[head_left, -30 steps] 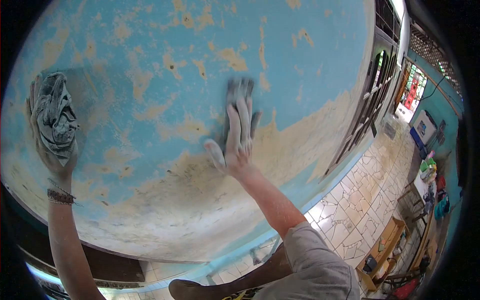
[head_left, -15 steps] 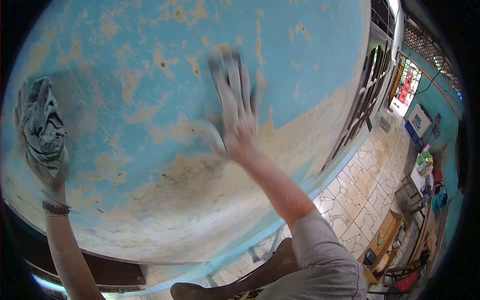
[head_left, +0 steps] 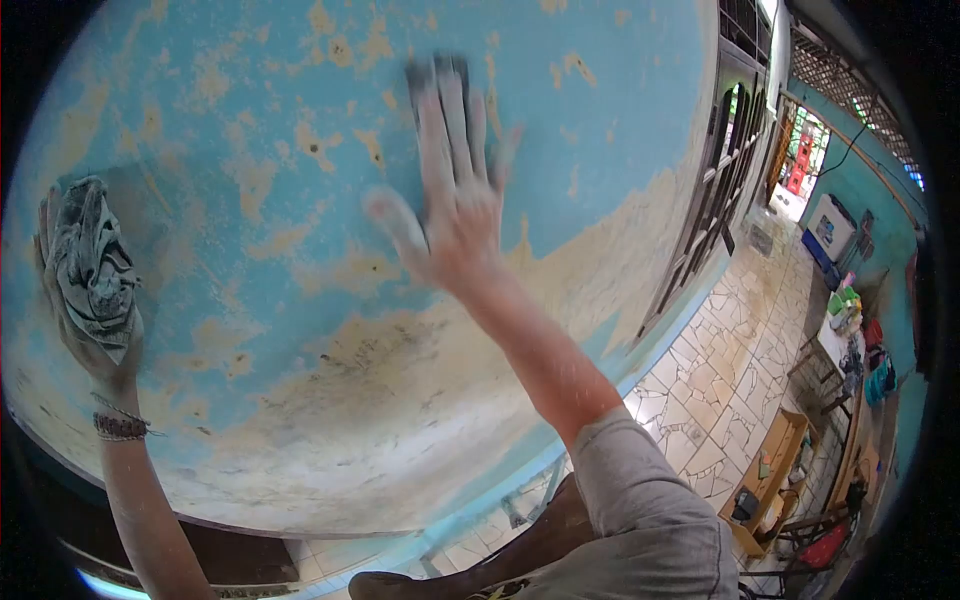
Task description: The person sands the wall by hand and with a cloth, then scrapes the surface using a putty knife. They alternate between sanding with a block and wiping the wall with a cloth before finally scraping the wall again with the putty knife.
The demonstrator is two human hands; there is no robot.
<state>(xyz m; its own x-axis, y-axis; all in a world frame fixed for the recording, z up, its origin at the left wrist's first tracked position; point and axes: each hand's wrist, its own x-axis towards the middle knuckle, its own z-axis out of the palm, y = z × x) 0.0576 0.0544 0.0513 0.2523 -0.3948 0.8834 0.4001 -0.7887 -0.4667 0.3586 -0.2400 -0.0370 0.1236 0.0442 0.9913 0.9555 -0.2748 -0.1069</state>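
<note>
A blue wall (head_left: 330,210) with beige worn patches fills most of the view. My right hand (head_left: 455,205), dusty white, lies spread against it near the upper middle, over a dark flat piece (head_left: 437,78) whose edge shows past the fingertips. At the far left my left hand (head_left: 110,365) is against the wall with a crumpled grey cloth (head_left: 92,265) between palm and wall or over the hand. Most of its fingers are hidden by the cloth. A braided bracelet is on that wrist.
To the right are a barred window (head_left: 715,190) and a stone-patterned floor (head_left: 715,350). Farther right stand a wooden box (head_left: 775,475) with items in it, a table (head_left: 832,345) holding several objects, and a white-and-blue container (head_left: 830,230). A dark ledge lies at the lower left.
My right hand has moved up and slightly left across the wall with the dark piece. The left hand and cloth sit slightly lower in view, as the camera view has shifted a little.
</note>
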